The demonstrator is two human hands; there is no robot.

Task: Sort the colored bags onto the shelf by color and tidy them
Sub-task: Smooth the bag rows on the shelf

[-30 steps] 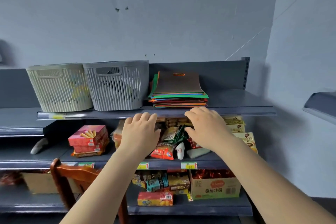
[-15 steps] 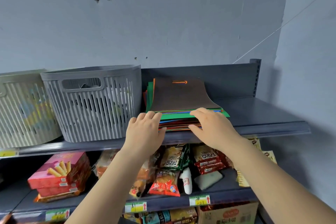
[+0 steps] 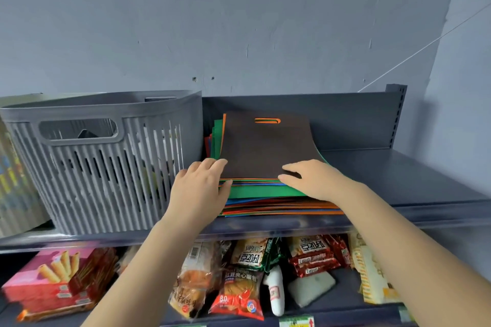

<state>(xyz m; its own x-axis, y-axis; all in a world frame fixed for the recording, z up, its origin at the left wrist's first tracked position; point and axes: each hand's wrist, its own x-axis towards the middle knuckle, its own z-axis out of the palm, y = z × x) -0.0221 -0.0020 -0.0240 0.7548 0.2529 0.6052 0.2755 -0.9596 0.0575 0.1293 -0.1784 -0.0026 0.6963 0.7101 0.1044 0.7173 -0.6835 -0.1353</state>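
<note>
On the top shelf [image 3: 398, 180], just right of a grey slatted basket [image 3: 106, 162], a stack of colored bags [image 3: 265, 194] is lying flat, with a dark brown bag [image 3: 265, 146] on top and green, blue, red and orange edges fanned out unevenly below (the colors are plainly mixed, so sorting is judged hardly begun). The stack's front left corner is met by the left hand [image 3: 202, 191], its fingers [image 3: 212, 164] laid fairly straight over the top bag's edge. The right hand [image 3: 316, 180] is rested flat on the front right, fingers extended, probably to steady or lift the upper layers. Snack packets [image 3: 239, 287] are seen on the shelf beneath.
</note>
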